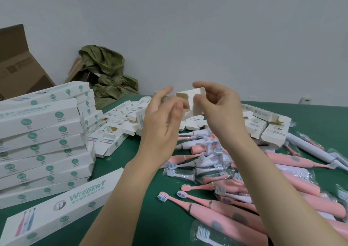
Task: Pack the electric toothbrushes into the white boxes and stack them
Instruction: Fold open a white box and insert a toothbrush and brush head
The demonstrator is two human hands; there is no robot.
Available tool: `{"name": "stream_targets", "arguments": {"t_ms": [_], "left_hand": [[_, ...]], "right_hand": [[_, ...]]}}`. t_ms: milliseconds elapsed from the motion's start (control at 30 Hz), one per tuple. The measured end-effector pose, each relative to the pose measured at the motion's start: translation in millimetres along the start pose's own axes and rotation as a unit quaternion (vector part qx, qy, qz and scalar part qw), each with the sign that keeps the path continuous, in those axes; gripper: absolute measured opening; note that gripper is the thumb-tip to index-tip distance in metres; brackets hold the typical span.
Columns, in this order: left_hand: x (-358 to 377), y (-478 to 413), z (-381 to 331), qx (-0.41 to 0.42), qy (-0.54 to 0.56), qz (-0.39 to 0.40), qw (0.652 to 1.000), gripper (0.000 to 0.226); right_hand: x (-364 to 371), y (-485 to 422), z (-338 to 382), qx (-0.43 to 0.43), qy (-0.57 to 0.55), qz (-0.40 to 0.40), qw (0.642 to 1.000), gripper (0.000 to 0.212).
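Many pink and white electric toothbrushes point(226, 210) lay loose in a heap on the near right of the green worktop point(143, 198), so much packing seemingly remained. At near left lay one closed white box point(56, 213). Behind it rose a stack of closed boxes point(41, 142), several layers high, contents hidden; part of the job looked done. Midway, the right hand point(220, 110) pinched the end flap of an open box point(192, 102), apparently empty. The left hand point(163, 117) hovered beside it, fingers relaxed, contact unclear. Beyond lay many open empty boxes point(130, 119). Farthest stood a brown carton point(18, 63).
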State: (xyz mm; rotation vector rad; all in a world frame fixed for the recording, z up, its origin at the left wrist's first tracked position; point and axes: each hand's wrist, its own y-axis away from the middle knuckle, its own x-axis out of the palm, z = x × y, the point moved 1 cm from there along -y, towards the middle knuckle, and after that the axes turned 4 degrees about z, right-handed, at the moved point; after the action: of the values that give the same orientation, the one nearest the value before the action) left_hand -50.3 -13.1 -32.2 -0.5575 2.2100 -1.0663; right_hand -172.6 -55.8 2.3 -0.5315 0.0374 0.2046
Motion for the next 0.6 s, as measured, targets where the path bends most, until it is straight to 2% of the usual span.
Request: {"name": "stream_targets", "arguments": {"t_ms": [133, 233, 300, 367, 433, 533, 600], "left_hand": [[-6, -2, 1, -0.032, 0.017, 0.037, 0.999, 0.023], [-9, 0, 3, -0.049, 0.003, 0.085, 0.995, 0.043], [-10, 1, 3, -0.049, -0.01, 0.084, 0.995, 0.053], [-11, 0, 2, -0.045, -0.017, 0.065, 0.997, 0.051], [-14, -1, 0, -0.027, -0.036, 0.03, 0.999, 0.05], [-22, -2, -1, 0.004, -0.069, -0.056, 0.996, 0.049], [-29, -3, 0, -0.018, -0.055, -0.113, 0.992, 0.05]], "right_hand": [[1, 1, 1, 0.02, -0.044, 0.024, 0.999, 0.028], [-2, -1, 0, 0.038, -0.09, 0.039, 0.994, 0.026], [-3, -1, 0, 0.049, -0.114, 0.051, 0.991, 0.025], [-2, -2, -1, 0.055, -0.131, 0.065, 0.988, 0.022], [2, -3, -1, 0.062, -0.195, 0.082, 0.975, 0.016], [8, -5, -8, 0.09, -0.295, 0.077, 0.948, 0.024], [15, -4, -22, 0.107, -0.213, 0.07, 0.969, 0.019]]}}
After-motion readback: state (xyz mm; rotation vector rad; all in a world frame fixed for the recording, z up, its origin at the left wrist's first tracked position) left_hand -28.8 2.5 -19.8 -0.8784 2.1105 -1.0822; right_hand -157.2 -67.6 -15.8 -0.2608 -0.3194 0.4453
